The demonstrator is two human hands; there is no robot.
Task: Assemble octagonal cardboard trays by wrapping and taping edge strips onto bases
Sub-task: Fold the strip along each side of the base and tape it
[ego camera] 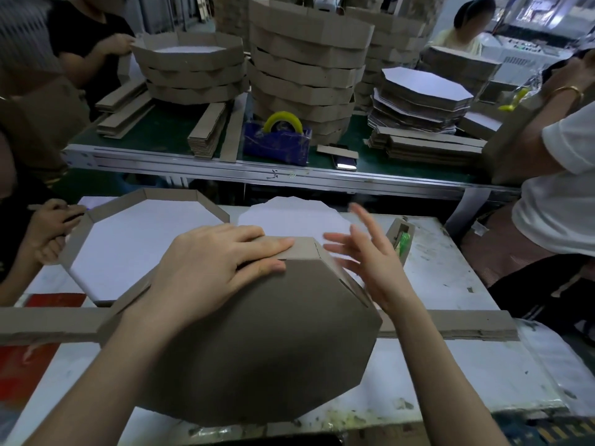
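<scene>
A brown octagonal cardboard base (257, 349) lies upside down in front of me on the white table (450, 365), tilted up at its far side. An edge strip (302, 247) is wrapped around its far and right sides. My left hand (212, 265) presses flat on the strip at the far edge, fingers straight. My right hand (370, 255) hovers open just right of the strip's corner, fingers spread and blurred. A small tape dispenser (401, 239) stands right of my right hand. A finished tray (141, 233) with a white inside lies to the left.
A white octagonal base (289, 214) lies behind my hands. Flat strips (450, 326) cross the table. Another person's hand (48, 230) is at the left. The green bench (370, 156) behind holds tray stacks (306, 69), base stacks (421, 98) and a blue tape dispenser (277, 140).
</scene>
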